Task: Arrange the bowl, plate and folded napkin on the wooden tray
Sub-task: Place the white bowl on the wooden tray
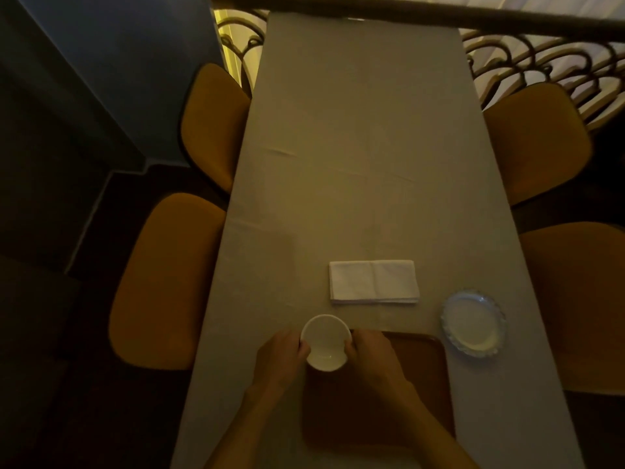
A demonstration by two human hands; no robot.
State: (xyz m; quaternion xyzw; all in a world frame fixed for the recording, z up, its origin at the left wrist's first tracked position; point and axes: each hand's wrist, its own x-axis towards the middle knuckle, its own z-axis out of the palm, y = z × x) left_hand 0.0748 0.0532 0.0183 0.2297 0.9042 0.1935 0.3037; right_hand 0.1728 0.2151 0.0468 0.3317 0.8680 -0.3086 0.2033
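Observation:
A small white bowl [325, 341] is held between both hands over the far left corner of the wooden tray [419, 384]. My left hand [280, 357] grips its left rim and my right hand [372, 355] grips its right rim. Whether the bowl rests on the tray or hangs just above it, I cannot tell. A folded white napkin [373, 281] lies flat on the tablecloth beyond the tray. A round plate [473, 322] with a scalloped glass edge sits on the cloth to the right of the tray's far corner.
The long table [355, 147] carries a grey cloth and stretches away from me. Ochre padded chairs stand on the left [165, 282] and on the right [537, 143]. A wrought-iron railing [541, 59] runs behind the far end.

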